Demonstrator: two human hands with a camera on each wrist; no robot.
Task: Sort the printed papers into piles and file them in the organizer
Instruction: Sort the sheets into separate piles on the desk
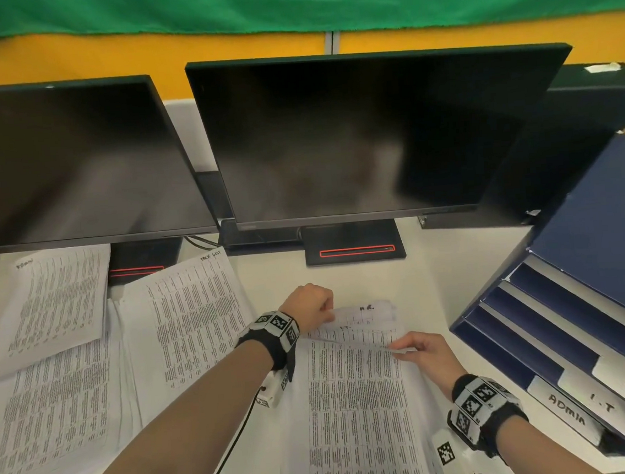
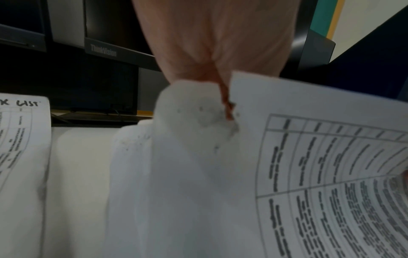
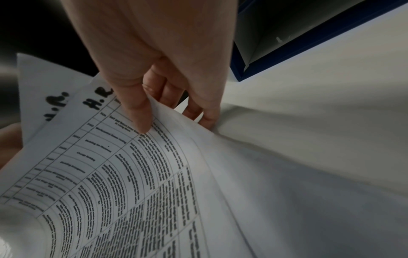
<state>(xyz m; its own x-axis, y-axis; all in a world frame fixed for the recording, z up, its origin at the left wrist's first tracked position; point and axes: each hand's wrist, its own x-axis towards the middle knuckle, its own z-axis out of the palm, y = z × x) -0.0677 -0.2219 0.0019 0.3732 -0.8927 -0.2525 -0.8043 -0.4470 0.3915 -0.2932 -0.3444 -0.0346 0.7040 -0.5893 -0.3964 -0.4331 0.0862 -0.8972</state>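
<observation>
Nearby, labelled organizer (image 1: 584, 336), both hands gripping papers (image 1: 354, 382)

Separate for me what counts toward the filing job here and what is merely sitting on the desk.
Part of the job:
- H.R. sheets, held by left hand and right hand
- task list sheet
- left paper pile
- blue organizer

Just there:
- two dark monitors
- black box

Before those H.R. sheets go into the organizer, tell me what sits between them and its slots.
Nothing visible does. The H.R. sheets are held by the left hand and right hand; only bare desk lies between them and the blue organizer, whose labelled slots open toward the person.
</observation>
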